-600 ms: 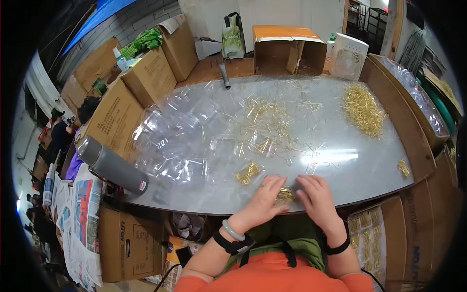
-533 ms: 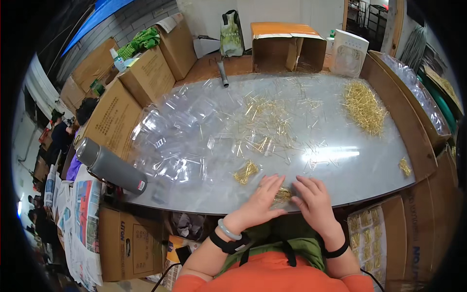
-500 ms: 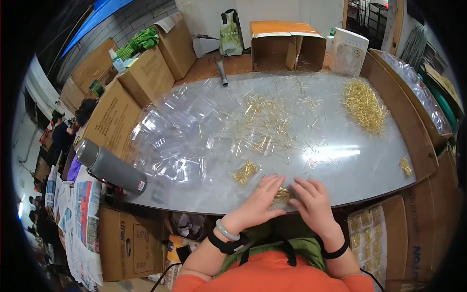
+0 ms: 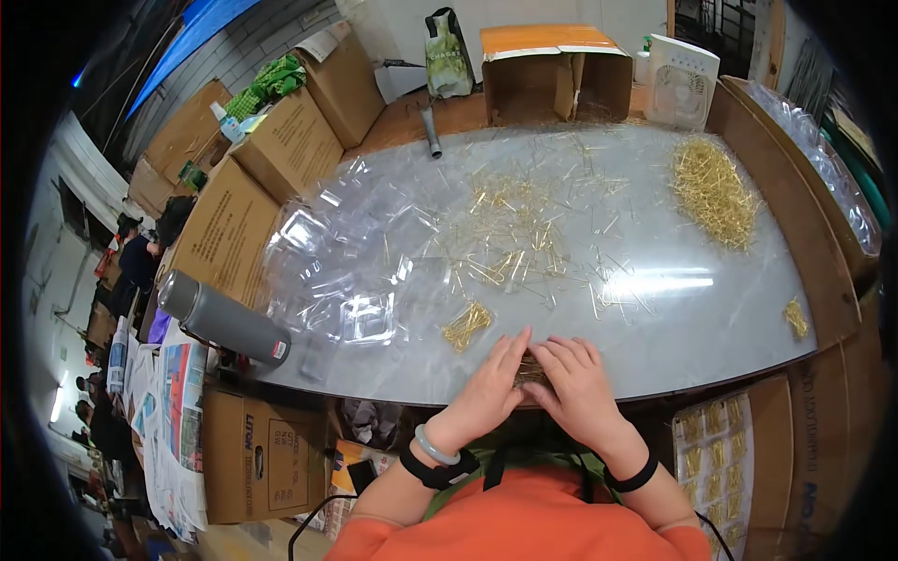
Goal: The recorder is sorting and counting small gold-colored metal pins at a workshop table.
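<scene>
At the table's near edge, both hands are cupped round a small bundle of thin gold wire hooks (image 4: 529, 368). My left hand (image 4: 488, 376) presses on its left side, fingers together. From the other side my right hand (image 4: 574, 381) closes over it, the two hands nearly meeting and hiding much of the bundle. Just beyond my left hand lies a separate gathered bundle of gold hooks (image 4: 467, 325). Loose hooks (image 4: 514, 229) are scattered across the middle of the grey table (image 4: 692, 327).
Clear plastic boxes (image 4: 341, 243) cover the table's left side, beside a grey bottle (image 4: 224, 318). A large gold heap (image 4: 716, 194) lies at far right, a small bundle (image 4: 795, 318) nearer. Cardboard boxes (image 4: 290, 140) border the left; a small white fan (image 4: 681, 84) stands behind.
My hands have drawn closer together round the bundle, the right one moving left over it. The view has shifted slightly.
</scene>
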Motion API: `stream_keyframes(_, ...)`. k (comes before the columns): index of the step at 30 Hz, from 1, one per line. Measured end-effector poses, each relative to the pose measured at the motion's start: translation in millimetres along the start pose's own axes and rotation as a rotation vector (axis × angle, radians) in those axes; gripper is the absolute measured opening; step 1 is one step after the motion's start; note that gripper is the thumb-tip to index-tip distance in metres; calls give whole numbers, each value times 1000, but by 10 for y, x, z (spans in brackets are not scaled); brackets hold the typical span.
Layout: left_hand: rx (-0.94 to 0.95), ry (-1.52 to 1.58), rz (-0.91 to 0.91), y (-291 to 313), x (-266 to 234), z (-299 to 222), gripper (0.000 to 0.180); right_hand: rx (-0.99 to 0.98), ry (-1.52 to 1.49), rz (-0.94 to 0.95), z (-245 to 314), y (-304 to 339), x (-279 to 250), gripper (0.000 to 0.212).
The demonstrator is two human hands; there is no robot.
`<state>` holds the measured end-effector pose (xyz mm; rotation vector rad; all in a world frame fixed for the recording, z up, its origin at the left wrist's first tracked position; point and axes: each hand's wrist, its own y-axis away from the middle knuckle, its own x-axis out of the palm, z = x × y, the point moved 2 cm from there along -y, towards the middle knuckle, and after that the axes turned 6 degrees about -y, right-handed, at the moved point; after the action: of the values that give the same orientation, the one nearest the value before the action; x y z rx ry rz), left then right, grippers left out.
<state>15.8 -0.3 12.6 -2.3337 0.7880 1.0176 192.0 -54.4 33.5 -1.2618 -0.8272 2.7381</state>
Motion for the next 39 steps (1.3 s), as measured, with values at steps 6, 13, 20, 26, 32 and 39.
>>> stream_keyframes(6, 167, -16, -39, -35, -65, -48, 85, 105, -6, 4, -85, 53, 32, 49)
stream_keyframes(13, 133, -4, -77, -18, 16, -87, 87, -37, 122, 81, 70, 83, 138, 49)
stream_keyframes(20, 82, 10, -79, 241, -297, 20, 74, -29, 116, 60, 69, 105, 117, 43)
stream_keyframes(26, -6, -202, -91, 247, -384, -39, 45, -46, 41, 108, 54, 81, -7, 45)
stream_keyframes(32, -18, -195, -73, 57, -223, -91, 38, -17, 53, 50, 57, 89, -20, 48)
stream_keyframes(39, -609, 340, -370, 550, -555, 122, 23, -27, 61, -4, -3, 115, -23, 45)
